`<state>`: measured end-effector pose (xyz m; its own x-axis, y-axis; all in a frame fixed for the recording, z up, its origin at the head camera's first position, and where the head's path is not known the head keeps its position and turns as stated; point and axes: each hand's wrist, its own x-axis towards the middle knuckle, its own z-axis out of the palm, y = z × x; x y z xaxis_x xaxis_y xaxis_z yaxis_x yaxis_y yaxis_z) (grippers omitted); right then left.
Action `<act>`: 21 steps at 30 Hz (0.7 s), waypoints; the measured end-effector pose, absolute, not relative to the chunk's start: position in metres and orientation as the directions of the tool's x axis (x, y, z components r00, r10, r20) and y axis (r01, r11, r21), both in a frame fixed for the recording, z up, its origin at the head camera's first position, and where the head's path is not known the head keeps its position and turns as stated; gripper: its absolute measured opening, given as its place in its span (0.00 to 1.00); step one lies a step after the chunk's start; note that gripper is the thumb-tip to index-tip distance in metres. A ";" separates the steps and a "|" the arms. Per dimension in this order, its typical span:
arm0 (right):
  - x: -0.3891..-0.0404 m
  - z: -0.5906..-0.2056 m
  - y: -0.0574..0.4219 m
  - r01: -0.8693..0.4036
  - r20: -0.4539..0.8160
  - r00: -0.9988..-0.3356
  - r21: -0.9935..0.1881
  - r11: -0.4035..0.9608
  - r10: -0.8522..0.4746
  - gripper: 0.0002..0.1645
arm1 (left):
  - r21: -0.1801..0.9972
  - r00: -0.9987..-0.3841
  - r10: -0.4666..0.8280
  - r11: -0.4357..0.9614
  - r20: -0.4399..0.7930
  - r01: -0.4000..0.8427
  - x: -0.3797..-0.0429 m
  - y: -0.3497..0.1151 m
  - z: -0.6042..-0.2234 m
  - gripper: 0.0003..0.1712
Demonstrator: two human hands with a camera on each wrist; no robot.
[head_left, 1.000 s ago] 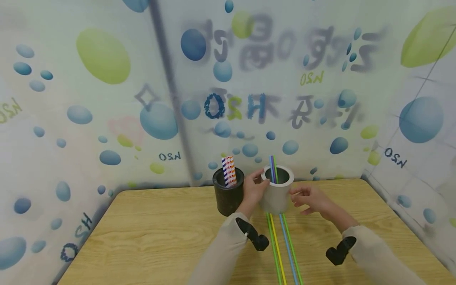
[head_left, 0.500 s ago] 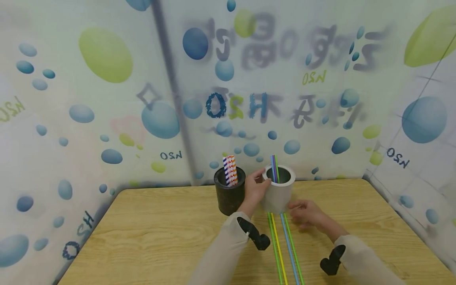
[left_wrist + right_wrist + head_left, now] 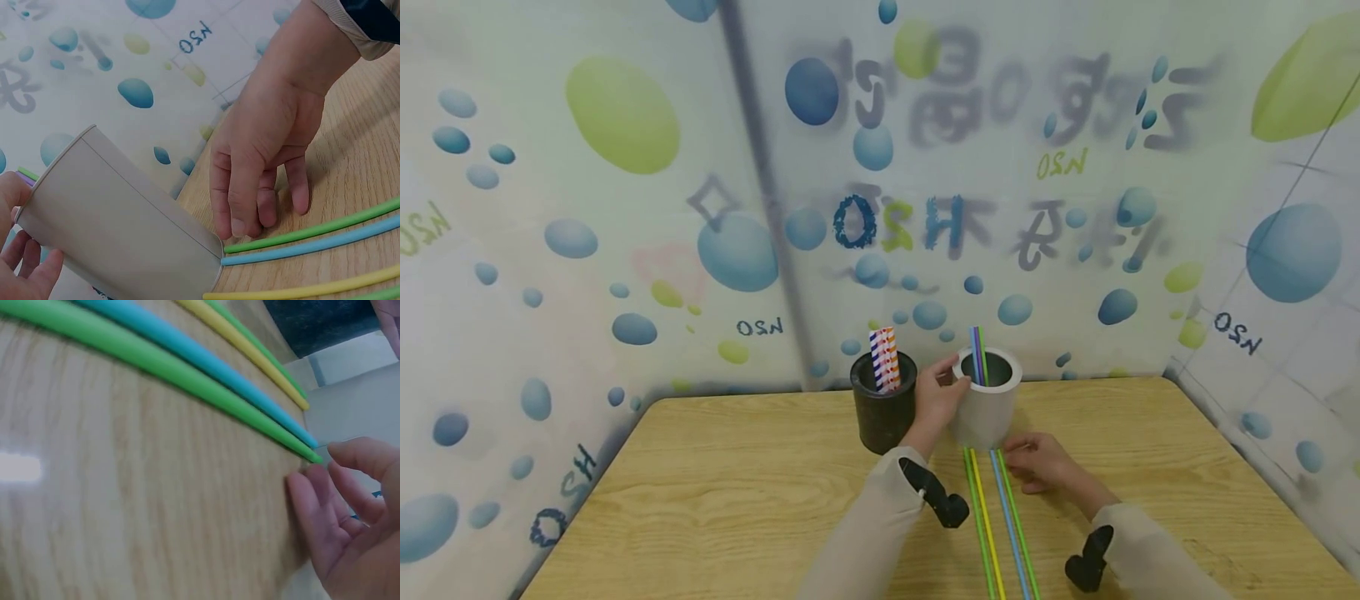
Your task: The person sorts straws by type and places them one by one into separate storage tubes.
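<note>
My left hand (image 3: 936, 404) holds the white cup (image 3: 987, 418) by its left side, thumb at the rim. Several plain coloured straws (image 3: 977, 354) stand in that cup. Just right of the cup's base is my right hand (image 3: 1041, 465), low over the table. Its fingers are loosely bent beside the far end of the right green straw (image 3: 319, 230); no grip on it shows in the right wrist view. This straw lies alongside a blue straw (image 3: 312, 248), a yellow straw (image 3: 300, 289) and another green straw (image 3: 979, 525), all with ends by the cup.
A black cup (image 3: 883, 423) holding several striped paper straws (image 3: 885, 360) stands left of the white cup, close to my left hand. The wooden table (image 3: 722, 500) reaches back to a patterned wall hanging (image 3: 820, 167).
My right hand has come down from beside the white cup's wall to the table, toward the green straw's end. My left hand stays on the cup.
</note>
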<state>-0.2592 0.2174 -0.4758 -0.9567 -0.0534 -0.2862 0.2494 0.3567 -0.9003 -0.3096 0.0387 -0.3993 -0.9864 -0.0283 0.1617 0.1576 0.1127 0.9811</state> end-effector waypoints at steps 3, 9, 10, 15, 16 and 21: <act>-0.258 -0.479 0.215 0.247 -0.274 -0.962 -0.900 0.360 -0.024 0.18 | 0.980 -0.985 -0.030 0.113 0.167 0.163 -0.310 0.039 -0.400 0.22; -0.255 -0.480 0.210 0.242 -0.250 -0.968 -0.903 0.356 0.024 0.18 | 0.979 -0.985 -0.036 0.127 0.168 0.163 -0.310 0.039 -0.400 0.22; -0.254 -0.480 0.210 0.237 -0.244 -0.969 -0.903 0.357 0.025 0.18 | 0.978 -0.985 -0.038 0.131 0.171 0.164 -0.310 0.039 -0.400 0.22; -0.253 -0.478 0.208 0.224 -0.229 -0.973 -0.902 0.370 0.032 0.19 | 0.976 -0.984 -0.043 0.142 0.174 0.166 -0.309 0.039 -0.400 0.22; -0.253 -0.478 0.207 0.222 -0.226 -0.974 -0.900 0.375 0.033 0.19 | 0.976 -0.984 -0.043 0.142 0.174 0.166 -0.309 0.039 -0.400 0.22; -0.252 -0.477 0.205 0.209 -0.209 -0.977 -0.893 0.399 0.043 0.19 | 0.978 -0.986 -0.042 0.140 0.161 0.154 -0.309 0.039 -0.400 0.22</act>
